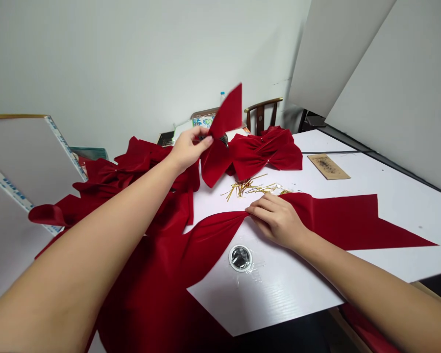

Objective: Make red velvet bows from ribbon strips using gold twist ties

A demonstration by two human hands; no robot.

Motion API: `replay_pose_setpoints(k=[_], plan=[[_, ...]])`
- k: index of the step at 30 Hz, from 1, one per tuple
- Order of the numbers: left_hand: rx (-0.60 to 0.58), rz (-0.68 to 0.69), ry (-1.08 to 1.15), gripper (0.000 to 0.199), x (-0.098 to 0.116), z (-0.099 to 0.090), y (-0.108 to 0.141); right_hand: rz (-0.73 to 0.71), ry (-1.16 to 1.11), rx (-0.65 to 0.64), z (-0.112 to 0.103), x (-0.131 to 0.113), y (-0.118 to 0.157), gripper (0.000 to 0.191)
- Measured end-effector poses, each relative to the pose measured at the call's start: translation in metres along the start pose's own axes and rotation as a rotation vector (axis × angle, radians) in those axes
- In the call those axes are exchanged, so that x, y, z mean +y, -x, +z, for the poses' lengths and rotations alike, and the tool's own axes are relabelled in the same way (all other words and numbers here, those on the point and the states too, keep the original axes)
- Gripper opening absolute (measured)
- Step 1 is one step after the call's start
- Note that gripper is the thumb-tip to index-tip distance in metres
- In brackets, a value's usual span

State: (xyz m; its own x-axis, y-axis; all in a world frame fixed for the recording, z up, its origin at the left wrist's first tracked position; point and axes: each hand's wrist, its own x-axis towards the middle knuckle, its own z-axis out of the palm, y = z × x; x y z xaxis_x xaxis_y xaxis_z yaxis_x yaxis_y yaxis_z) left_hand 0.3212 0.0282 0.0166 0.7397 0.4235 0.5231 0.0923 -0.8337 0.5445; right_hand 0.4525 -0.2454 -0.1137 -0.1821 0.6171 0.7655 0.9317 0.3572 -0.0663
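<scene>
My left hand (191, 148) is raised above the table's middle, thumb and fingers closed on the pinched centre of a red fabric bow (220, 157). One pointed end of that bow sticks up and another hangs below my fingers. Down on the tabletop, my right hand (277, 220) pinches a long red fabric strip (338, 215) at its gathered middle. The strip fans out to a notched end on the right and widens leftward toward the near edge. Just beyond my right hand lies a loose pile of gold twist ties (244, 189).
Finished-looking red bows (266, 149) lie at the back, and heaped red fabric (132, 166) covers the left. A round cable hole (240, 258) with clear tape is set in the white table (290, 284). A brown cardboard piece (329, 166) lies right; a wooden chair (260, 115) stands behind.
</scene>
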Motion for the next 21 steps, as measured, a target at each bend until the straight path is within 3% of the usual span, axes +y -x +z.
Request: replay_pose_setpoints(k=[2,4,8,11,16,21], plan=[[0.09,0.013,0.221,0.026,0.025,0.0,0.004,-0.02,-0.017,0.029,-0.002,-0.003,-0.002,0.017],[0.075,0.008,0.224,0.026,0.049,0.0,0.016,-0.052,-0.036,0.056,-0.007,-0.008,-0.007,0.017],[0.062,0.023,-0.231,0.024,0.075,0.01,0.054,-0.093,-0.003,0.012,-0.019,-0.021,-0.029,0.016],[-0.03,-0.016,-0.362,0.022,0.071,0.026,0.08,-0.079,0.042,-0.079,-0.014,-0.025,-0.05,0.021],[-0.22,-0.136,-0.186,0.025,0.043,0.044,0.104,0.019,-0.03,-0.162,0.018,-0.016,-0.06,0.022],[-0.215,-0.181,0.032,0.028,0.022,0.043,0.113,0.083,-0.11,-0.129,0.035,-0.009,-0.045,0.024]])
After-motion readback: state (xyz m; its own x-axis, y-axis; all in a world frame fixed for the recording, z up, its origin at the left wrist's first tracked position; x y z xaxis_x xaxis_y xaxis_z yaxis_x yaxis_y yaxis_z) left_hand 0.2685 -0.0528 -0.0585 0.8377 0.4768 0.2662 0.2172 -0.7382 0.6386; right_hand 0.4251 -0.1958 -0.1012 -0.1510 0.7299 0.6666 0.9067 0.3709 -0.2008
